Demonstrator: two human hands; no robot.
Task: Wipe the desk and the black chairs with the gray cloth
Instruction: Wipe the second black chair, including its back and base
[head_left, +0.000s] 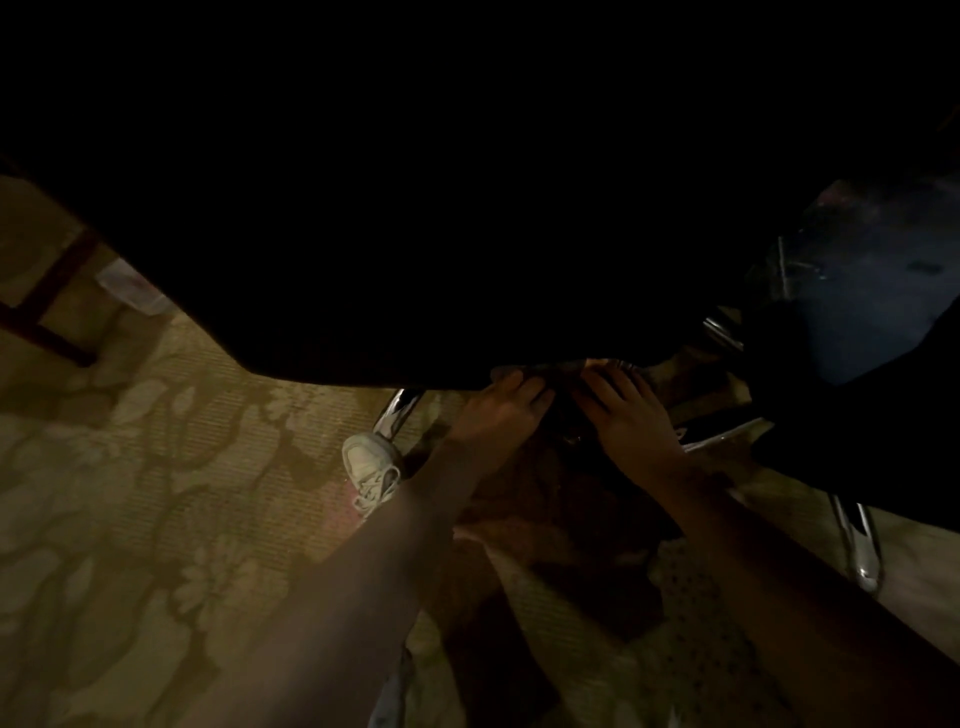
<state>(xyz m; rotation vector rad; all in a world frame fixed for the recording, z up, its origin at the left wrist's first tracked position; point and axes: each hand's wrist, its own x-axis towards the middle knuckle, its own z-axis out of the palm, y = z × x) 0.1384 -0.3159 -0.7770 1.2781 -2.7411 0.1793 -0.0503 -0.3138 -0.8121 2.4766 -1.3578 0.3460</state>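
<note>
A big black chair (415, 234) fills the dark upper half of the head view. At its lower edge, both my hands meet on a crumpled gray cloth (563, 376), which is dim and mostly hidden by my fingers. My left hand (501, 410) has its fingers curled over the cloth's left part. My right hand (631, 415) lies on the cloth's right part with fingers stretched out toward the chair edge. A second black chair (857, 447) stands close at the right. I cannot make out the desk top in the dark.
Chrome chair legs show below the first chair (396, 415) and under the right one (862, 551). My white shoe (371, 470) stands on the patterned carpet (156, 493). A dark wooden furniture frame (49, 296) is at the far left. A dim bluish surface (883, 280) lies upper right.
</note>
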